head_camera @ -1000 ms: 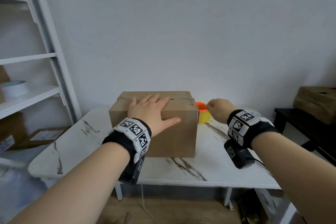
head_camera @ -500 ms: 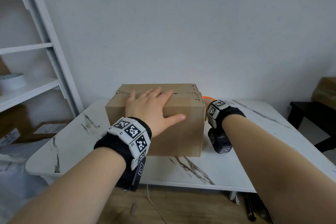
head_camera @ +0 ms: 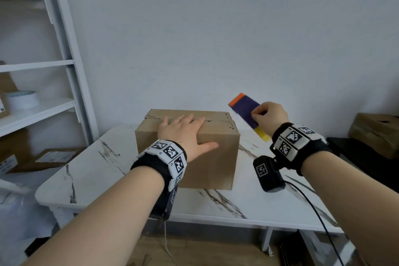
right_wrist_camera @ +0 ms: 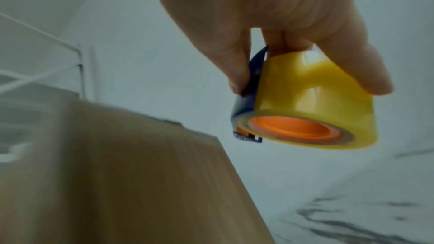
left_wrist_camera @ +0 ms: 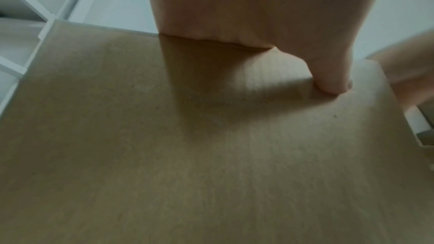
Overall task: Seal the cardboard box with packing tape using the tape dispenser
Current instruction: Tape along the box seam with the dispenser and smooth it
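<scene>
A brown cardboard box (head_camera: 187,149) is sitting on the white marble-patterned bench (head_camera: 248,205), close to the wall, and everything else is best placed from it. The person's left hand (head_camera: 183,134) is lying flat over the box's near top edge, fingers (head_camera: 190,120) stretched out across the closed flaps and thumb running along the front face; the left wrist view is showing that thumb pressing against the cardboard. Nothing is being gripped there, the hand is simply pressing down.

Just to the right of the box and above the level of its top, the right hand (head_camera: 269,116) is holding up a tape dispenser with a dark blue body, an orange core and a yellow-tinted roll of clear packing tape (head_camera: 246,112). Its fingers (right_wrist_camera: 352,66) are curled around the roll, with the thumb pinching the blue side plate. The dispenser is hanging clear of both the box and the bench, tilted, its orange end pointing up toward the wall.

Left of the box, a white shelf unit (head_camera: 64,54) is standing against the wall, with a white roll of tape (head_camera: 21,99) on one shelf. Far to the right of the box, another brown carton (head_camera: 375,134) is resting on a dark stand.
</scene>
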Motion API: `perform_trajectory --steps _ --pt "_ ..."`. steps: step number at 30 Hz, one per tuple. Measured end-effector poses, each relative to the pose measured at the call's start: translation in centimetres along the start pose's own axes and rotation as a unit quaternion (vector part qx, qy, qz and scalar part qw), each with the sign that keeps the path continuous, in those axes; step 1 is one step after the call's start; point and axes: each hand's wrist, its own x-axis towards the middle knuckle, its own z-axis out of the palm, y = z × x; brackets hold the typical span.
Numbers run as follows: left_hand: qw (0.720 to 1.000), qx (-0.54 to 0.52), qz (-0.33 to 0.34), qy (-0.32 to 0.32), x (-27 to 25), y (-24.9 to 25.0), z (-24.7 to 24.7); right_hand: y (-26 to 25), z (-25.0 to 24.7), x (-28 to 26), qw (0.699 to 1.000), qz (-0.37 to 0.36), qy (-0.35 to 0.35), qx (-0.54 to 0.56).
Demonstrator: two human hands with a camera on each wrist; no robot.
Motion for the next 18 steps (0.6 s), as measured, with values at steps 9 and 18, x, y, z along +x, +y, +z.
perform_trajectory --steps 9,18 --pt "0.989 -0.136 -0.058 0.028 -0.4 0.0 -4.4 -5.6 -3.0 -2.9 0.988 -0.050 0.034 0.142" --pt "0.840 -0.521 -0.153 0.021 -0.9 -2.0 -8.2 -8.4 -2.6 -4.8 0.972 -0.094 0.044 0.210"
